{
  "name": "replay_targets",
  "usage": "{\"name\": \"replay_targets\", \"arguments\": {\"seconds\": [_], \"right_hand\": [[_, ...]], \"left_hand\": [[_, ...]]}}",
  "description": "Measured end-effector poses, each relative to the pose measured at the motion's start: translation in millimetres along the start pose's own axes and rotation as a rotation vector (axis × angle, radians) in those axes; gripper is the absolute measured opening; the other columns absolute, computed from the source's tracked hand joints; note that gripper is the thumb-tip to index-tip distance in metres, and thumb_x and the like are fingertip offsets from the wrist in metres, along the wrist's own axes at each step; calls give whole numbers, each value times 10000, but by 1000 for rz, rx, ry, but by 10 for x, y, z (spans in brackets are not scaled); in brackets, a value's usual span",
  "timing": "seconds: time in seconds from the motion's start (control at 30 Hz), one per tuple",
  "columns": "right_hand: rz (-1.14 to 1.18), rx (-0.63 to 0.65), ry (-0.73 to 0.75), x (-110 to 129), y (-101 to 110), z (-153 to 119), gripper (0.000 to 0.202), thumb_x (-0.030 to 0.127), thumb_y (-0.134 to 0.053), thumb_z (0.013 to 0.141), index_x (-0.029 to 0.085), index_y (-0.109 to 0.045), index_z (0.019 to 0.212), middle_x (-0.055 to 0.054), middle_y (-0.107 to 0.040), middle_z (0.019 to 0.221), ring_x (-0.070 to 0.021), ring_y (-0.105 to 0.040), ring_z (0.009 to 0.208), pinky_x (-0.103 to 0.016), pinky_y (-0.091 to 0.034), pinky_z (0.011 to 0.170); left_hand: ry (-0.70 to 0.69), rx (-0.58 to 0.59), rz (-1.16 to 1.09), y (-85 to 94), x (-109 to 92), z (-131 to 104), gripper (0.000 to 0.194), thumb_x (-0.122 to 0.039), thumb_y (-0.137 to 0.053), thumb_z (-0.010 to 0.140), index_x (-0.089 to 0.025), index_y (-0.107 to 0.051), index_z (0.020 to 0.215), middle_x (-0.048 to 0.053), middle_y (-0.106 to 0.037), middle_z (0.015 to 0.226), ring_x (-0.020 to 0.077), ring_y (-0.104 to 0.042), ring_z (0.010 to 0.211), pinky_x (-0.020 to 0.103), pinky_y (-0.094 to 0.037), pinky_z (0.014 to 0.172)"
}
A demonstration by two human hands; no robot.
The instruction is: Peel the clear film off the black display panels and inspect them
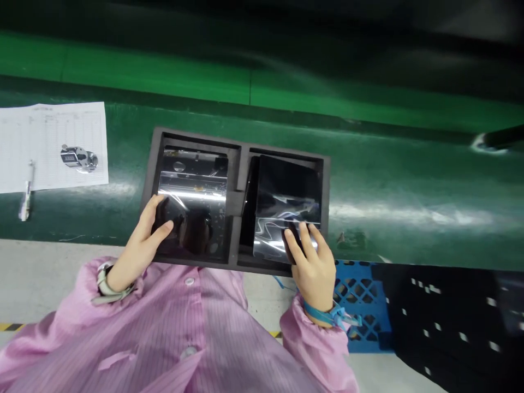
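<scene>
- Landmark: the black two-pocket foam tray [236, 204] on the green conveyor belt [388, 180].
- Left hand [143, 240] – fingers spread flat on the glossy dark panel [192, 202] lying level in the tray's left pocket; it grips nothing.
- Right hand [313, 262] pinches the near edge of the film-covered black panel [284, 204] in the right pocket.
- Judged step: seating that panel (it sits tilted); next calls for lowering it flat.
- Its long axis runs away from the person – far end toward the tray's back wall.
</scene>
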State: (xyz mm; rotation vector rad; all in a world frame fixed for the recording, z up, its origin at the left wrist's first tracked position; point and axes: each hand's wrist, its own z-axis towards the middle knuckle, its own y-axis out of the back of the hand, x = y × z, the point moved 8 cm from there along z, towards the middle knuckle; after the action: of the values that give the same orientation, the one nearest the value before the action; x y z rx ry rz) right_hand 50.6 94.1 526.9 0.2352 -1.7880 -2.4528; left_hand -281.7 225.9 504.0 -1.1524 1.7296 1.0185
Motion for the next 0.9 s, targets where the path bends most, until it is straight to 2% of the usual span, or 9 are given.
{"name": "replay_targets", "arguments": {"seconds": [0.1,0.27,0.37,0.47,0.53,0.57,0.7,0.8,0.9], "right_hand": [[156,96,-81,-105,-89,7,938,-60,-471,841,379,-233,1636,-90,-340,1690,-354,-379,1527,-602,-505,1124],[384,217,-127,-358,-148,-112,690,206,-623,913,355,-431,1559,-81,-332,1690,-352,-351,1535,-640,-465,1158],[446,274,-111,-385,-93,-103,594,335,-643,930,331,-509,1509,-90,-345,1683,-358,-335,1548,-630,-471,1148],[547,210,-185,-183,44,163,490,362,-610,971,304,-561,1454,-93,-503,1575,-304,-448,1485,-571,-464,1172],[632,163,-250,108,60,450,397,360,-547,1010,266,-603,1391,-95,-628,1427,-254,-580,1345,-502,-495,1146],[635,148,-282,274,29,604,388,388,-517,1021,241,-615,1366,-105,-681,1327,-254,-626,1252,-488,-527,1094],[498,223,-369,831,-313,1084,645,538,-464,1006,65,-540,1438,-207,-709,1127,-353,-627,1067,-565,-535,962],[519,209,-414,924,-513,1215,718,550,-434,1002,19,-481,1482,-211,-690,1063,-349,-605,1004,-569,-520,940],[684,177,-476,821,-642,1183,752,607,-489,956,69,-495,1482,-156,-675,1014,-316,-592,982,-542,-511,954]], "left_hand": [[55,-19,-71,-23,73,-59,766,-406,-684,853,-266,-381,1542,61,-220,1733,242,-110,1631,466,-56,1358],[35,-147,-311,1,8,-60,611,-348,-731,807,-275,-542,1384,56,-452,1621,259,-283,1588,435,-156,1353],[46,-158,-373,-6,34,-70,571,-302,-738,791,-287,-566,1336,39,-489,1592,242,-288,1586,414,-176,1350],[16,-139,-367,-40,39,-81,588,-286,-730,795,-281,-544,1352,38,-479,1598,229,-273,1591,394,-215,1340],[8,-144,-349,-56,44,-88,599,-291,-727,803,-278,-531,1369,35,-459,1610,231,-275,1589,389,-222,1336],[6,-148,-341,-63,44,-90,602,-292,-728,805,-277,-529,1372,34,-451,1615,233,-278,1587,388,-218,1336],[-15,-191,-386,-68,13,-100,565,-279,-725,789,-267,-552,1326,41,-494,1578,227,-322,1566,373,-220,1327],[18,-282,-498,-21,23,-120,510,-279,-736,733,-250,-591,1222,66,-537,1531,254,-420,1507,389,-286,1289],[124,-332,-644,11,75,-136,525,-275,-745,684,-240,-593,1186,91,-548,1519,273,-495,1443,403,-366,1215]]}}
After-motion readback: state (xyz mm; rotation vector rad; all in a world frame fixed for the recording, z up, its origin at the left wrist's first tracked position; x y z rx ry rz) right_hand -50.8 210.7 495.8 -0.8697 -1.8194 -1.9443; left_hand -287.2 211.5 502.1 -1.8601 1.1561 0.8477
